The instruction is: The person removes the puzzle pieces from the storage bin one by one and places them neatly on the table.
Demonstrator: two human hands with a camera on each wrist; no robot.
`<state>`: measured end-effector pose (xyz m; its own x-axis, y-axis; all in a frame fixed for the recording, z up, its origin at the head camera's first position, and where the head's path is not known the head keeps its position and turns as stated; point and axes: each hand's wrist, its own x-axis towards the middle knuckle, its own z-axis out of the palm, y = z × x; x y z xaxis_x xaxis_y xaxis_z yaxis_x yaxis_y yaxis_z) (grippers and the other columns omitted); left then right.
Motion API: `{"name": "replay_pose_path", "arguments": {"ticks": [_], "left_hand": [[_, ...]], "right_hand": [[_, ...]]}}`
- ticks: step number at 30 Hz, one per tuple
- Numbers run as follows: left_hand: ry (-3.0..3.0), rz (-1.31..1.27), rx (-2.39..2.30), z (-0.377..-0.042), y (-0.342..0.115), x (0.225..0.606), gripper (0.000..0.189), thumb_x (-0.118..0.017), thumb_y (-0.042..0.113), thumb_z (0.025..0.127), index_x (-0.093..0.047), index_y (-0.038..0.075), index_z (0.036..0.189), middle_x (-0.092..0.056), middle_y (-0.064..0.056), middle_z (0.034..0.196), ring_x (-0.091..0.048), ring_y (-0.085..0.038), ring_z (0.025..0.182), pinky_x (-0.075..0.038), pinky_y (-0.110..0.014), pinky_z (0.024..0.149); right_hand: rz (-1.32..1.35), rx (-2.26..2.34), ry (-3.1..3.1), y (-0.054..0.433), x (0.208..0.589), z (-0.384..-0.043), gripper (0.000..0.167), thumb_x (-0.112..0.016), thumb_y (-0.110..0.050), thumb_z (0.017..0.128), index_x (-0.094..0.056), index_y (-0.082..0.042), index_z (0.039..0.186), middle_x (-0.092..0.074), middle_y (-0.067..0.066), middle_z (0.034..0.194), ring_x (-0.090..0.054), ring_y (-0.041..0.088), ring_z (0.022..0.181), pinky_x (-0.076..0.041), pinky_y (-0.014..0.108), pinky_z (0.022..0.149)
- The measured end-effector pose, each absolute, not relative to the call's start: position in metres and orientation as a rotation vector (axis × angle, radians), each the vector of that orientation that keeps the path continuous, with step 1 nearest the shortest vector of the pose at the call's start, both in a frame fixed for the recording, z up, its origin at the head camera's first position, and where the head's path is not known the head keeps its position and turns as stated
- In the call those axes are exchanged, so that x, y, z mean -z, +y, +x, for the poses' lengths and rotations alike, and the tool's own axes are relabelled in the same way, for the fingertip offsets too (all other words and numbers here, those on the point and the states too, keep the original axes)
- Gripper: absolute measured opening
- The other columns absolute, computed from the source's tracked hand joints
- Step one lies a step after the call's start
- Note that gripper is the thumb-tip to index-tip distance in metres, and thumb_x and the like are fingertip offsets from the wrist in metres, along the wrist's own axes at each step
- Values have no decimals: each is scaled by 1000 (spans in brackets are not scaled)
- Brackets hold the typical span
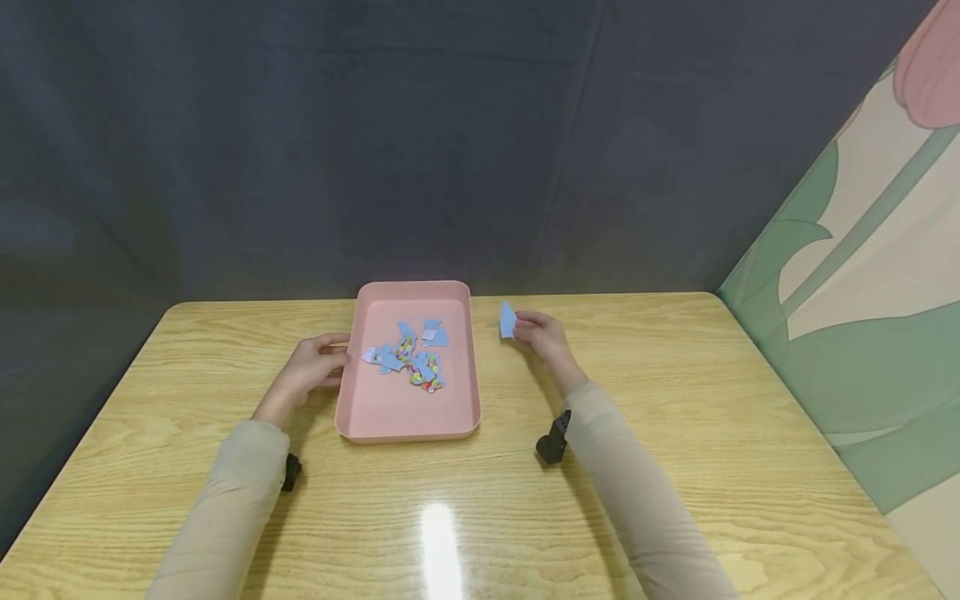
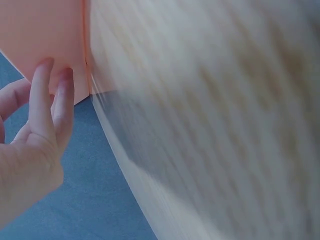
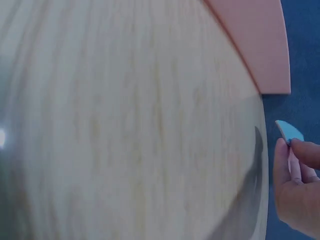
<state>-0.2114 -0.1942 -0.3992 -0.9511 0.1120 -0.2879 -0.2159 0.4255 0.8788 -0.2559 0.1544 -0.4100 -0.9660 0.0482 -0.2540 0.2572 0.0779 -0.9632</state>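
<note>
A pink rectangular tray (image 1: 405, 423) lies on the table with several loose puzzle pieces (image 1: 420, 367), mostly light blue with multicoloured patches, heaped near its middle. My left hand (image 1: 306, 367) touches the tray's left side with its fingertips; in the left wrist view the fingers (image 2: 42, 100) rest against the outer wall, fairly straight. To the right of the tray, my right hand (image 1: 546, 340) pinches a light blue puzzle piece (image 1: 507, 320) between thumb and fingers, held up off the table. The right wrist view shows this blue piece (image 3: 290, 131) nearly edge-on in the fingertips.
The wooden table (image 1: 675, 417) reaches back to a dark curtain (image 1: 450, 150). A wall panel with a flower pattern (image 1: 885, 333) stands along the right side. Each wrist carries a small black camera (image 1: 553, 442). A bright light reflection lies near the table's front.
</note>
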Motion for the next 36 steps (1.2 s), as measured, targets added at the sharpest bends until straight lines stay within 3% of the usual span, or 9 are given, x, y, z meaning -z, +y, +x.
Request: {"name": "replay_pose_path", "arguments": {"ticks": [3, 9, 15, 20, 32, 36], "left_hand": [[2383, -88, -1536, -211, -195, 400, 52, -44, 10, 97, -33, -2, 146, -44, -30, 141, -59, -31, 115, -57, -27, 81], [2377, -87, -1534, -211, -195, 401, 52, -43, 9, 97, -32, -2, 146, -43, -30, 142, -56, -36, 119, -56, -28, 82], [2372, -104, -1542, -211, -193, 401, 53, -43, 9, 96, -32, -1, 147, -42, -30, 142, -53, -39, 122, -56, -31, 86], [2379, -112, -1543, -211, -192, 400, 52, -43, 9, 96, -32, -1, 147, -42, -30, 141, -53, -39, 122, -56, -32, 86], [2381, -109, -1545, -211, -192, 398, 52, -44, 9, 98, -31, -3, 146, -43, -31, 140, -57, -36, 117, -56, -30, 83], [2380, -110, -1545, -211, -191, 398, 52, -44, 9, 98, -31, -3, 146, -43, -31, 140, -58, -35, 116, -56, -29, 82]], "right_hand": [[352, 1959, 2204, 159, 413, -258, 45, -48, 4, 95, -43, 4, 140, -47, 24, 141, -50, 29, 125, -48, 27, 100], [416, 1957, 2170, 161, 418, -260, 46, -48, 6, 94, -43, 6, 139, -47, 25, 141, -53, 26, 120, -52, 18, 88], [393, 1944, 2171, 160, 417, -259, 44, -48, 5, 94, -43, 8, 138, -46, 26, 142, -51, 29, 125, -52, 16, 84], [392, 1908, 2207, 159, 415, -258, 43, -50, 3, 94, -45, 8, 137, -48, 25, 141, -54, 26, 119, -51, 12, 78], [356, 1741, 2400, 162, 412, -255, 38, -50, -4, 96, -50, 8, 133, -52, 25, 136, -56, 35, 120, -51, 31, 97], [317, 1711, 2465, 161, 409, -252, 37, -50, -5, 96, -52, 8, 131, -54, 26, 134, -57, 36, 117, -52, 33, 95]]}}
